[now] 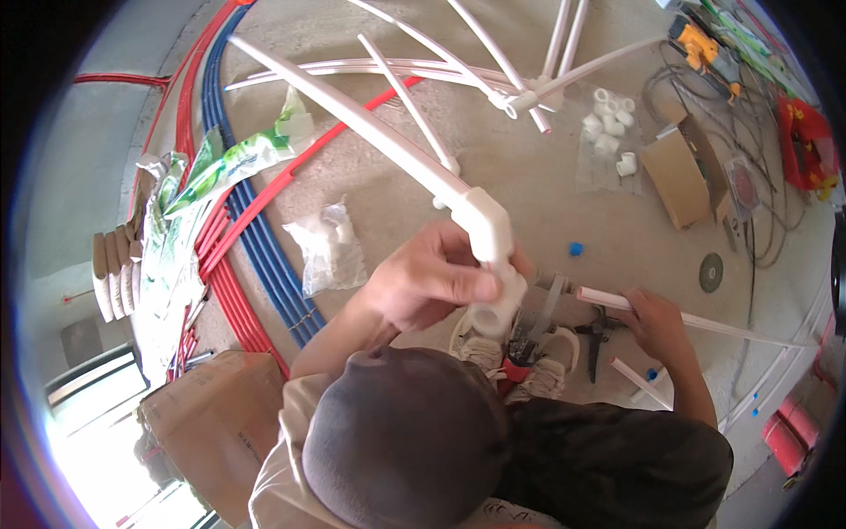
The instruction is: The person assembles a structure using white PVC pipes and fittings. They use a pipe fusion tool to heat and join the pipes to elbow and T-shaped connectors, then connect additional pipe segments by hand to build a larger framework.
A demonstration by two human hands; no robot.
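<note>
My left hand (423,278) is closed around a white plastic pipe fitting (500,304) with a round opening facing me. Joined to it is a white elbow (485,222), from which a long white pipe (352,115) slants up to the far left. Over on the right, my right hand (654,322) grips another white pipe (731,328), its pinkish cut end pointing left toward the fitting, apart from it. Between my shoes (480,348) stands a tool with a red part (515,370) and a metal plate. A black tool (599,333) lies below my right hand's pipe.
White pipes joined by fittings (524,101) lie at the far side. Bagged fittings (608,119), an open carton (683,172), a yellow power tool (701,48) and a disc (710,272) are on the right. Blue pipes (264,238), red pipes (238,309) and a cardboard box (211,423) occupy the left.
</note>
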